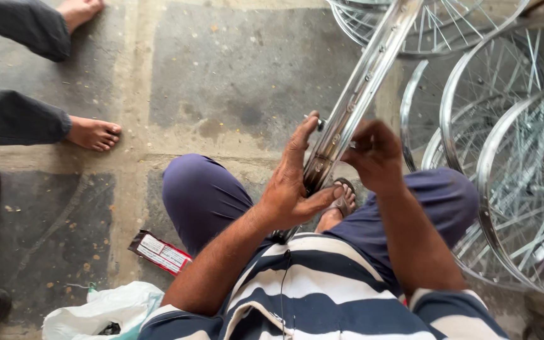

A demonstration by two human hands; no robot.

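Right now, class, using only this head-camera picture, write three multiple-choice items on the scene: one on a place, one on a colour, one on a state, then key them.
1. Where do the finished spoked wheels stand?
A. to the person's right
B. behind the bare feet
C. on the white bag

2. What colour is the small packet on the floor by the left knee?
A. green
B. red and white
C. blue

3. How is the bare wheel rim being handled?
A. lying flat, untouched
B. hanging from a hook
C. gripped between both hands

Key:
1 A, the wheels lean together at the right edge of the view.
2 B, its edges are red and its panels white.
3 C, the left hand wraps one side and the right hand pinches the other, with the rim slanting up and away.
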